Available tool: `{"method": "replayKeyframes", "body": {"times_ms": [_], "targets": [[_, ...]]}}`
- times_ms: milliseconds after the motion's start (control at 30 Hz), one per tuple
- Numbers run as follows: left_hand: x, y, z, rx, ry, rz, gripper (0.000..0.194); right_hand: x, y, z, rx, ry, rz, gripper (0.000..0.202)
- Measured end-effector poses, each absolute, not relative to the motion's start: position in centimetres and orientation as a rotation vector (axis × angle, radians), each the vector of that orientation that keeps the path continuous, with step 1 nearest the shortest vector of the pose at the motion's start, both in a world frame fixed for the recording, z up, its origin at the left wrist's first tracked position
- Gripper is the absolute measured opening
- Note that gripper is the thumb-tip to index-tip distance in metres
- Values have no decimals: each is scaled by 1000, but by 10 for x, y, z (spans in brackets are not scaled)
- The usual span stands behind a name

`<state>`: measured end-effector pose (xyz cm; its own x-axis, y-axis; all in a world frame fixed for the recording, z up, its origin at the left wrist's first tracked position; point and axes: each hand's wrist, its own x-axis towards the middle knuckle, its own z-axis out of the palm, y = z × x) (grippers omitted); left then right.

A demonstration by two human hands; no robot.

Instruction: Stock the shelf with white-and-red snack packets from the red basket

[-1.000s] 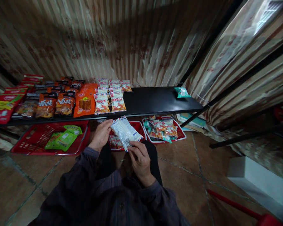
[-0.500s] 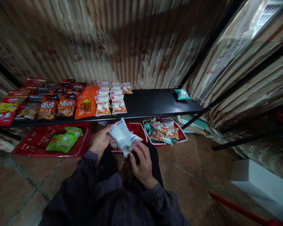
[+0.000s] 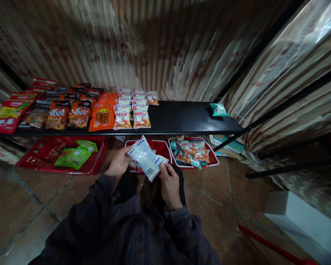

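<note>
Wearing a dark shirt (image 3: 139,222), close to the eye. Just past it, pinching with the right hand (image 3: 171,186) the striped edge of a second bag (image 3: 162,159), mostly hidden under another. Gripping the top corner of that other one, a white snack bag (image 3: 144,159), between thumb and fingers of the left hand (image 3: 117,162). Held tilted, back side and bar code up, over the front of the middle basket (image 3: 163,148). Hard to tell if touching both bags with the right fingers. Next, down on the brown tile floor (image 3: 212,209), a left basket (image 3: 41,147), red, with green bags (image 3: 78,156) inside, and a right basket (image 3: 214,161), white-rimmed, heaped with orange-and-white and teal bags. Higher and farther, a black shelf (image 3: 179,116), with red bags (image 3: 9,114), dark bags (image 3: 57,115), orange bags (image 3: 102,115), small white bags (image 3: 123,117) in rows, and one teal bag (image 3: 218,109) near the right end. Farthest, a striped curtain (image 3: 99,44).
</note>
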<state>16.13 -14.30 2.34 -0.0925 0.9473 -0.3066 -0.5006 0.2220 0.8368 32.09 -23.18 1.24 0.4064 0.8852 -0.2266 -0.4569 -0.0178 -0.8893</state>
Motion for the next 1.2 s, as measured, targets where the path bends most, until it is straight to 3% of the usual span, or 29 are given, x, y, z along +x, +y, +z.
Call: {"method": "replayKeyframes", "body": {"times_ms": [67, 300, 733, 1200], "targets": [[158, -146, 27, 553, 1052, 1332, 5, 320, -231, 13, -1160, -449, 1162, 29], [153, -148, 42, 786, 1113, 1183, 37, 322, -234, 15, -1194, -453, 1194, 33], [170, -132, 50, 905, 1349, 1294, 23, 326, -231, 24, -1271, -571, 1093, 31], [160, -130, 50, 1021, 1316, 1226, 26, 322, -225, 30, -1261, -548, 1107, 33]]}}
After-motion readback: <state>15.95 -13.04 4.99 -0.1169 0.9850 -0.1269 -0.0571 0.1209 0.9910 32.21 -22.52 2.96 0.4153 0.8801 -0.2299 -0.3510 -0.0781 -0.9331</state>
